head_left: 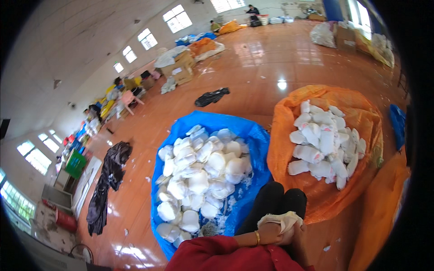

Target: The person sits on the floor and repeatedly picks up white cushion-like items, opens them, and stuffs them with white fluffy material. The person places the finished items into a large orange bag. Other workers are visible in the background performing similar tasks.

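Over my lap, a cream-white piece of soft cloth (pixel 281 219) is held between both hands. My left hand (pixel 270 233), with a gold bangle at the wrist, is closed on its near edge. My right hand (pixel 298 235) grips the cloth's right side; part of the fingers is hidden. To the left of my knees lies a spread blue sack (pixel 254 132) with a heap of white rounded fabric pieces (pixel 198 181). Right of it, an orange woven sack (pixel 281 149) holds a pile of white stuffed bundles (pixel 326 137), some with red marks.
Black plastic (pixel 107 183) lies on the left floor, and another black bag (pixel 211 96) beyond the blue sack. Cardboard boxes (pixel 180 70) stand farther back. Orange sheeting (pixel 382 212) lies to my right. Other people (pixel 253 11) sit along the far and left walls.
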`<act>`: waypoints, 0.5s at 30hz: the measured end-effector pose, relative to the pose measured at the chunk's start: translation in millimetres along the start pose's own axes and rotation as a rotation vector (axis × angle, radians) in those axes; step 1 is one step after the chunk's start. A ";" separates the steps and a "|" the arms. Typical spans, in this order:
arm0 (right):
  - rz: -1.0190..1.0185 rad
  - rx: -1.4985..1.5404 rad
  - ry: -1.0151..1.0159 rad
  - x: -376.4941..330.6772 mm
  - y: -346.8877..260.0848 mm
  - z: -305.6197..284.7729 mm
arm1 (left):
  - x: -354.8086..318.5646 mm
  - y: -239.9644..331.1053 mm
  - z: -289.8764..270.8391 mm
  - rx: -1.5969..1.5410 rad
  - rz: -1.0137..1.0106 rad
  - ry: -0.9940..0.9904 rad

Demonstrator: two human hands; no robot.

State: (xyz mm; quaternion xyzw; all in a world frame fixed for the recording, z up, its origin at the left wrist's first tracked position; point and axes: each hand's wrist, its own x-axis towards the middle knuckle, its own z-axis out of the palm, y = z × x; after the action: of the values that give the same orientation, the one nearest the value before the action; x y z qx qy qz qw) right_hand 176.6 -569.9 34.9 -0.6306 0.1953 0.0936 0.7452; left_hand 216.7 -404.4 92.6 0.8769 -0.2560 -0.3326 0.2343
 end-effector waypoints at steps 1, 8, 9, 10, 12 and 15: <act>-0.008 0.002 -0.002 0.9 0.1 4.7 | -0.1 -5.9 2.8 -0.122 0.034 0.054; -0.015 0.274 0.012 0.4 8.2 6.7 | 1.2 -6.9 8.9 -0.584 0.156 -0.043; -0.037 0.310 -0.014 8.5 22.9 -3.2 | 0.3 -2.1 11.3 -0.527 0.189 0.042; -0.056 0.349 -0.039 8.8 26.2 0.2 | -3.7 8.1 10.7 -0.468 0.218 0.124; -0.048 0.345 -0.107 12.0 29.1 1.2 | 4.2 0.2 19.3 -0.284 0.244 0.047; 0.021 0.234 -0.148 11.5 16.1 -0.1 | 3.2 -15.5 31.9 -0.071 0.374 0.240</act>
State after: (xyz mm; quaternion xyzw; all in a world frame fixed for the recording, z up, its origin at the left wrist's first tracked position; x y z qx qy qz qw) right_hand 180.7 -568.3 15.7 -0.5287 0.1561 0.1242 0.8250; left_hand 200.9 -402.3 60.8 0.8387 -0.3723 -0.1853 0.3515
